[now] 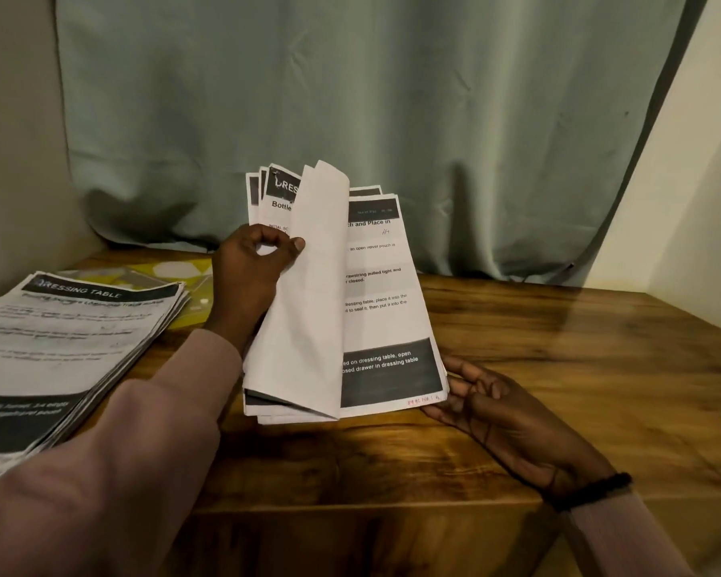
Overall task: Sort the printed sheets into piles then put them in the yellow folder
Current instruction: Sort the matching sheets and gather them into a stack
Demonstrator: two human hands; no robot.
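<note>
Head view | left hand (254,266) pinches a lifted sheet (309,293) between thumb and fingers | right hand (496,410), fingers relaxed, supports the stack (388,310) at its lower corner

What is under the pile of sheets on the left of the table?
The yellow folder lies under the pile of sheets; only its patterned far corner shows beyond the pile's top edge. The rest is covered, so I cannot tell if it is open.
</note>
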